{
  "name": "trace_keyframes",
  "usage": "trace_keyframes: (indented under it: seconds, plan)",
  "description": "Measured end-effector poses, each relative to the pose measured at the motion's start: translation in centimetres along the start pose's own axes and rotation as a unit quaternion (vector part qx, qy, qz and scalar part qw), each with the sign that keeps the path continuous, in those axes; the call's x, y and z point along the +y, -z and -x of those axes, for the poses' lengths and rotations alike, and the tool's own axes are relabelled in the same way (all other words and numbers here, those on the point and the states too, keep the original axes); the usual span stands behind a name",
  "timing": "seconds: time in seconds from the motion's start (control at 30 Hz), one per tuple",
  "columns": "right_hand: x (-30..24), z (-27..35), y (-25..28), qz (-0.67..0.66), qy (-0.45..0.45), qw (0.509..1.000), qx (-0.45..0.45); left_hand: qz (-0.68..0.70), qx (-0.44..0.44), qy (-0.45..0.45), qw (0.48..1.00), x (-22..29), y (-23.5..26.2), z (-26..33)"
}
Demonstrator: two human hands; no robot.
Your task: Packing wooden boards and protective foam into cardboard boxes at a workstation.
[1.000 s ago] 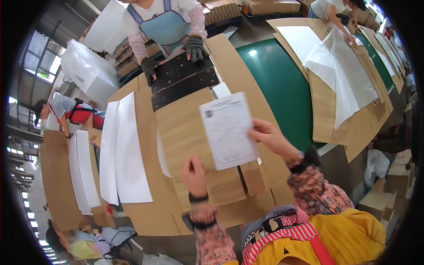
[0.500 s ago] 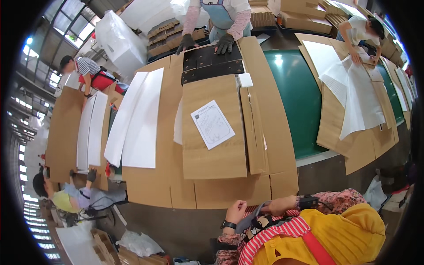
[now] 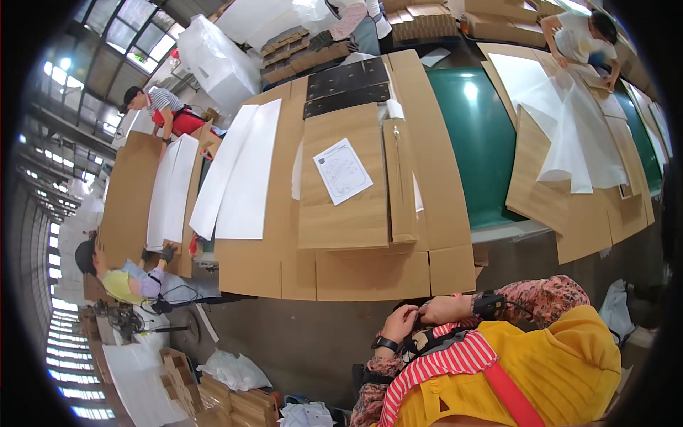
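My left hand [image 3: 400, 324] is closed, with a black watch on its wrist, close in front of my body. Right beside it, my right hand [image 3: 446, 310] has its fingers curled inward. A dark cloth-like piece [image 3: 410, 304] shows at the fingers of both hands; its kind is too hidden to name. Both hands are apart from the brown flat panel stack [image 3: 341, 220] lying on an opened cardboard sheet [image 3: 249, 274]. On that stack rests a printed white sheet [image 3: 343, 171], and black panels with holes [image 3: 346, 85] lie at its far end.
White foam sheets [image 3: 245, 178] lie left on the cardboard. A green conveyor surface [image 3: 473, 149] runs to the right. Co-workers stand left and far right, one handling translucent wrapping [image 3: 580, 153]. A foam-wrapped block [image 3: 217, 60] and cardboard stacks [image 3: 423, 27] are behind.
My hands have come closer together, and the grey cloth piece between them shows less. The co-worker across the table has taken both gloved hands off the black panels and moved back toward the stacks.
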State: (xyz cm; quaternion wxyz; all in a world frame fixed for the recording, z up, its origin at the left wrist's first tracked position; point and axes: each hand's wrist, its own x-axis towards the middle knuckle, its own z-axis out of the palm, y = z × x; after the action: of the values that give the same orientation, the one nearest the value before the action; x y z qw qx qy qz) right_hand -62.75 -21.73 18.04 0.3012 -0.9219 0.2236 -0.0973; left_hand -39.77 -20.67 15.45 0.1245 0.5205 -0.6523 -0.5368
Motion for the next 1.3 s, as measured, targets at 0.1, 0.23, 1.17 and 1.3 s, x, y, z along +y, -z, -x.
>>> trace_keyframes:
  seconds: [0.1, 0.23, 1.17, 1.3]
  plan:
    - [0.7, -1.0, -0.2, -0.024, 0.010, 0.997, -0.069, 0.088, -0.011, 0.035, 0.995, -2.3, -0.3, 0.4]
    - [0.1, -3.4, -1.4, 0.053, -0.049, 0.978, -0.193, 0.177, -0.039, 0.046, 0.982, -3.1, 0.2, 0.4]
    - [28.5, -11.9, 19.9, -0.200, -0.443, 0.607, 0.628, 0.178, 0.048, 0.006, 0.983, -0.5, 20.6, -8.6]
    - [39.9, -5.6, 18.3, -0.045, -0.534, 0.584, 0.609, 0.125, 0.154, 0.004, 0.980, 4.8, 22.5, -12.0]
